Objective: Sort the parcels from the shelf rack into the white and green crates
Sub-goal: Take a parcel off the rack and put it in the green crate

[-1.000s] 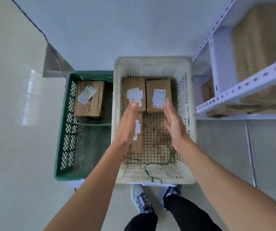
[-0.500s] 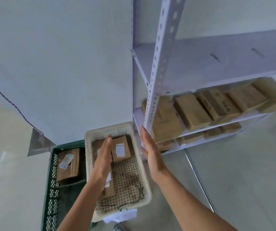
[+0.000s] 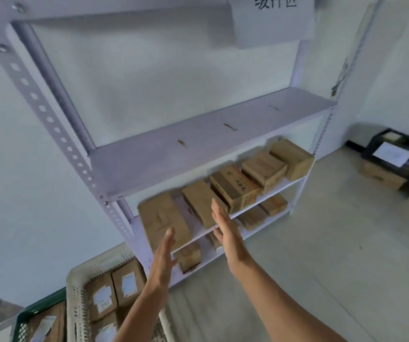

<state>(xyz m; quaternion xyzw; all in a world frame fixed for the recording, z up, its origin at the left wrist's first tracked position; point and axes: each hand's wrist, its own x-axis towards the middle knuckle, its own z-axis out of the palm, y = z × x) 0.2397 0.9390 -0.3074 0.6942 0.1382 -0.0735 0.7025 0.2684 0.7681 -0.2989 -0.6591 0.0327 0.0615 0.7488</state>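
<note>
left hand [image 3: 164, 257]: raised in front of the shelf rack [image 3: 198, 144], fingers straight and together, palm turned inward, holding nothing.

right hand [image 3: 225, 233]: raised slightly higher and just beside the left, fingers straight, palm facing the left hand, holding nothing. the two palms stand apart with a gap between them.

shelf rack: white metal, perforated uprights. the upper visible shelf carries only a few small brown scraps. the shelf below it carries a row of shelf parcels [image 3: 233, 186], brown cardboard boxes side by side. the leftmost parcel [image 3: 159, 218] lies behind the left fingertips; the second parcel [image 3: 198, 203] lies behind the right fingertips. whether either hand touches a box cannot be told. the bottom shelf carries further boxes [image 3: 272, 204].

white crate [image 3: 73, 287]: on the floor at lower left, beside the rack foot. it contains labelled parcels [image 3: 126, 285], lying flat.

green crate [image 3: 23, 317]: touching the left side of the white crate, with one labelled box [image 3: 47, 324] visible inside.

paper sign [image 3: 272, 21]: fixed at the rack top, handwritten characters.

black crate [image 3: 401, 156]: on the floor at far right, well apart from the rack, with a white sheet on it.
</note>
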